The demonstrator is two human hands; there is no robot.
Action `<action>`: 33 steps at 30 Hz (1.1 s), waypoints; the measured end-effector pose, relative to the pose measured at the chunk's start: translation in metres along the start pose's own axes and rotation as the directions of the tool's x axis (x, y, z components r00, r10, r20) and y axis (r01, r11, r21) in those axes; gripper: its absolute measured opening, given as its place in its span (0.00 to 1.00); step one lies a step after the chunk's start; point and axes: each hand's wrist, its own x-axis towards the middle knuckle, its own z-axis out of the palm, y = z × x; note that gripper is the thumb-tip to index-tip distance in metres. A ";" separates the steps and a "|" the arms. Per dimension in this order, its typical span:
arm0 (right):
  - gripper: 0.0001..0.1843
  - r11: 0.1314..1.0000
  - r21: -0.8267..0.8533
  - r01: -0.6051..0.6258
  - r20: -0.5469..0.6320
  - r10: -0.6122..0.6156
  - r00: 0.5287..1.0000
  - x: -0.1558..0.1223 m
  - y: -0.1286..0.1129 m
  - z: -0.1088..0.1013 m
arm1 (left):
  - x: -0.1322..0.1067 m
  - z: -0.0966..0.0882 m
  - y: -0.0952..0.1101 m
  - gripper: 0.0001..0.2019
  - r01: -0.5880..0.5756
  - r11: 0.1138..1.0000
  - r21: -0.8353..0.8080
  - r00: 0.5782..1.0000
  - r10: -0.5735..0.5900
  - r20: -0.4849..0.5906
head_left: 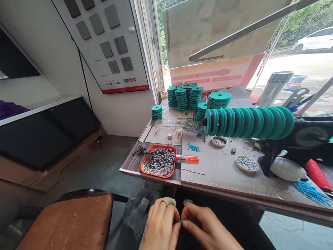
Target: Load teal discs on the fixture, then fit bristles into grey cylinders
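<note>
Low in front of the table's edge, my left hand [161, 224] and my right hand [204, 224] meet fingertip to fingertip. Both are closed in a pinch. A tiny greenish speck [180, 222] shows between their fingertips, too small to name. One finger of my left hand wears a pale beige wrap [169, 201]. Just beyond my right fingertips lies a small cluster of silvery bits [187, 201], partly hidden by that hand. Nearest on the table is an orange-red tray [143, 167] holding grey metal cylinders [163, 158] and finer silvery pieces.
Green foam discs [247, 122] fill a horizontal spindle at right, with stacks of green spools [182, 99] behind. Dishes of dark bits [219, 141] and grey pellets [247, 163], an orange pen [188, 159] and blue strips [312, 192] lie about. A brown chair [70, 222] stands left.
</note>
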 end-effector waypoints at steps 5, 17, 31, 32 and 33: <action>0.22 1.000 0.015 -0.011 -0.013 0.011 1.000 -0.001 -0.002 0.000 | -0.002 0.001 0.001 0.09 0.064 0.997 0.034 0.998 -0.064 -0.002; 0.25 1.000 0.022 0.017 -0.027 -0.016 1.000 -0.001 0.001 0.002 | -0.004 0.005 -0.013 0.13 0.101 0.975 -0.200 0.990 -0.079 0.115; 0.18 0.999 -0.014 0.043 0.023 -0.043 0.999 -0.002 -0.007 -0.003 | -0.003 0.015 -0.019 0.18 0.043 0.952 -0.304 0.991 -0.002 0.135; 0.18 0.999 -0.011 0.046 0.020 -0.046 0.999 -0.002 -0.006 -0.003 | -0.002 0.014 -0.018 0.18 0.052 0.948 -0.313 0.989 -0.005 0.148; 0.18 0.999 -0.008 0.051 0.017 -0.051 0.999 -0.002 -0.005 -0.003 | -0.002 0.014 -0.018 0.18 0.056 0.945 -0.321 0.987 -0.005 0.159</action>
